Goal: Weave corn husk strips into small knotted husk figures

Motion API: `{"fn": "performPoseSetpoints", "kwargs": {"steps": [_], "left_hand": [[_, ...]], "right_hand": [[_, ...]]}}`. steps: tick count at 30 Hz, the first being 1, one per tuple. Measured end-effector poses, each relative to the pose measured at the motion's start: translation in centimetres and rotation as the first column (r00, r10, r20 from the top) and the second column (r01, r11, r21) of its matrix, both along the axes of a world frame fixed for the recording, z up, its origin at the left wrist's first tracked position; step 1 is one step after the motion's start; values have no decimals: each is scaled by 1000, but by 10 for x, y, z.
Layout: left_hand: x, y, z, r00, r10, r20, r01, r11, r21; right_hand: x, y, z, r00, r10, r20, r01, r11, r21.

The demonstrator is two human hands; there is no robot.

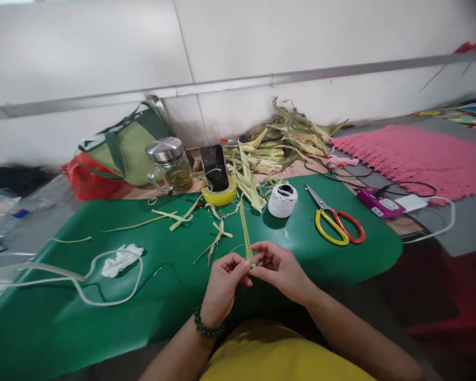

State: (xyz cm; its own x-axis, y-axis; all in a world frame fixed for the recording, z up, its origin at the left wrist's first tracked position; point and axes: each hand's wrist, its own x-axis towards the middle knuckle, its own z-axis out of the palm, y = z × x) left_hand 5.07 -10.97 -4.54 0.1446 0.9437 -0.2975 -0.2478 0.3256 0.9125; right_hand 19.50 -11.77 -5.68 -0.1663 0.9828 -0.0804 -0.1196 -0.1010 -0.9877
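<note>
My left hand [223, 283] and my right hand [278, 268] meet over the green mat [63, 323], both pinching the near end of a long pale green leaf strip [245, 230] that points away from me. A dark bead bracelet circles my left wrist. Just beyond the hands lies a small folded leaf piece [218, 238]. More loose strips [174, 217] lie further left on the mat.
A phone [214, 167] stands in a yellow tape roll [221, 197]; a white tape roll [282, 200], red-and-yellow scissors [335, 221], glass jar [170, 165], leaf pile [285, 140], white cord [83, 286], crumpled tissue [119, 260], green bag [122, 143], pink mat [416, 153], pink device [381, 203].
</note>
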Motion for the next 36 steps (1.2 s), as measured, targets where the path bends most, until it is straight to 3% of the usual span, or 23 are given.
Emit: {"fn": "performPoseSetpoints", "kwargs": {"steps": [3,16,22,28,36], "left_hand": [[1,0,-2,1000,-7,-29,8,1000,25],[3,-3,2,989,12,-147,22,974,227],[-2,-1,-2,999,-44,-22,47,992,116],[-5,4,2,993,-94,-73,100,992,75],[1,3,-3,998,4,-61,3,993,116]], "right_hand": [[-2,1,-1,997,35,-70,-39,998,-59],[-7,-1,1,974,-41,-225,11,991,-134],[-7,0,2,972,-99,-212,65,985,-161],[-7,0,-6,964,-67,-258,12,978,-207],[-7,0,-7,959,-38,-281,-4,989,-148]]}}
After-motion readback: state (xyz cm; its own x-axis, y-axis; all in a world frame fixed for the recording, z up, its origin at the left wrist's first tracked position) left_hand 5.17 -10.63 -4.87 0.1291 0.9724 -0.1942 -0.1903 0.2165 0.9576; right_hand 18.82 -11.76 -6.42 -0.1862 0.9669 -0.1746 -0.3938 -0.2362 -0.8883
